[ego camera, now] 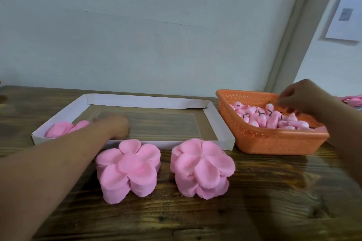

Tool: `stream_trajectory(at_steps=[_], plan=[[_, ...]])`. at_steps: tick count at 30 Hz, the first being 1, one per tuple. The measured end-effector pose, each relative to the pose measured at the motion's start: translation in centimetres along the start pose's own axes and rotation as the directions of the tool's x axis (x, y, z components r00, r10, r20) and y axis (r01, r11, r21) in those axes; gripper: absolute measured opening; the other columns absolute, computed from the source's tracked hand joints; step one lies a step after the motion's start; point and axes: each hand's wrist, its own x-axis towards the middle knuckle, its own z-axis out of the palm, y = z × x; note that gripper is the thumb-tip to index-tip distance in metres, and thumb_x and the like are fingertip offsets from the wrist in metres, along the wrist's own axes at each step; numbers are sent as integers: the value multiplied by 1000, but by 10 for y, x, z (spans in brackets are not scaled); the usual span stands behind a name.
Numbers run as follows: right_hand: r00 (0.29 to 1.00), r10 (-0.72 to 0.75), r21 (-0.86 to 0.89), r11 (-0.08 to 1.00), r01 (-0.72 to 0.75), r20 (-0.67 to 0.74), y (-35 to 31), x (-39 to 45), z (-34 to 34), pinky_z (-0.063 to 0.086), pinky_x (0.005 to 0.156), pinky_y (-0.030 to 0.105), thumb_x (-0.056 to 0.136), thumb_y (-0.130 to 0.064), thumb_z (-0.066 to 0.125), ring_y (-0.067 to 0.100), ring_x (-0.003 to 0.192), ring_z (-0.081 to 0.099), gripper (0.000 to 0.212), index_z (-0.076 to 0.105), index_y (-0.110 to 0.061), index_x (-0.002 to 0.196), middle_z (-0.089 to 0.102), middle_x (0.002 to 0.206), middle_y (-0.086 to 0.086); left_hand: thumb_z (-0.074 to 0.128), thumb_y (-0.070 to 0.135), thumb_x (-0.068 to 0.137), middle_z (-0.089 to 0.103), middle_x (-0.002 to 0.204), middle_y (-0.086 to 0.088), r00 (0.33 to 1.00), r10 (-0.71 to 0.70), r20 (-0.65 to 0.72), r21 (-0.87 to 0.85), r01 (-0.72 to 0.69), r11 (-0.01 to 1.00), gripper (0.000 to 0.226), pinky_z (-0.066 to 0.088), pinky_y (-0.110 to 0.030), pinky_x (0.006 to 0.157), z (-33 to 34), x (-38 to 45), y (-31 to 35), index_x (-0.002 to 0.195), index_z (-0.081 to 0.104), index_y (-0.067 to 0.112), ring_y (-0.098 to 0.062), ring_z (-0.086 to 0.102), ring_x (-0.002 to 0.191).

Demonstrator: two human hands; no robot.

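two pink petal stacks, a left stack (128,168) and a right stack (201,166), stand on the worktop (254,211) before one white tray (148,100). the left hand (115,125) lies blurred in the tray near loose petals (60,128); i cannot tell its grip. the right hand (301,100) curls over the pink buds (274,121) in one orange basket (274,143); i cannot tell if it holds one. the wall sheet (344,10) has print too blurred to read.

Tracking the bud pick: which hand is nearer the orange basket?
Right. The right hand is over the orange basket, above its pink buds; the left hand is inside the white tray beside it.
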Motion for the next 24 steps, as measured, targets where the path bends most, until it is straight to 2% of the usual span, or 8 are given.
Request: stream_trajectory(at_steps=[2,5,7,9,15,19,22,24], plan=[[984,69,-198,980,-35,165,2,15,8,48,52,28,80,-7,71,28,59,59,12,69,5,82,66,69,18,42,9,93,60,121,-12,1000,8,-16,-30,-9,1000,26,46,-31,83,0,2,3,117,52,9,-27,57,97],[968,54,-427,903,58,245,8,30,26,55,61,32,81,-12,70,24,66,63,26,67,0,104,69,88,16,40,6,94,59,124,-14,1000,7,-2,-56,-7,998,29,43,-29,81,-1,2,8,121,51,7,-28,58,106],[948,-5,-442,884,152,317,13,38,38,57,78,38,81,-11,69,25,84,65,44,58,-14,124,64,112,12,39,5,95,59,126,-15,1000,1,7,-66,-1,998,29,44,-30,84,-2,2,9,123,50,6,-29,58,108],[905,2,-420,886,196,426,15,43,46,56,83,42,83,-6,65,27,91,66,57,49,-23,134,59,121,10,36,8,97,58,127,-16,1000,1,0,-85,-1,996,30,42,-29,82,-1,3,8,126,44,3,-29,57,110],[903,4,-471,854,221,430,15,47,60,55,84,38,85,-2,60,28,93,65,38,62,-14,121,65,109,11,46,30,97,57,128,-19,996,-56,-62,-310,34,950,63,43,-31,84,4,5,4,148,14,11,-32,56,107],[896,58,-626,735,259,440,12,40,58,46,89,28,91,-12,52,22,107,57,38,59,-28,125,60,120,8,51,35,93,59,125,-18,994,-70,-83,-385,33,922,76,45,-32,85,3,0,2,151,7,16,-32,57,105],[910,17,-559,794,240,414,17,42,56,48,78,29,88,-15,59,22,90,61,22,68,-10,108,66,104,11,41,55,94,53,135,-15,995,-85,-50,-392,59,918,75,40,-38,98,-8,-9,6,151,10,17,-32,50,122],[928,-44,-497,834,238,369,21,45,54,44,63,26,88,-16,59,20,76,57,13,67,-5,88,66,85,8,35,60,93,49,140,-11,987,-108,-123,-295,67,953,70,36,-44,103,-26,-19,10,149,21,21,-31,45,127]])
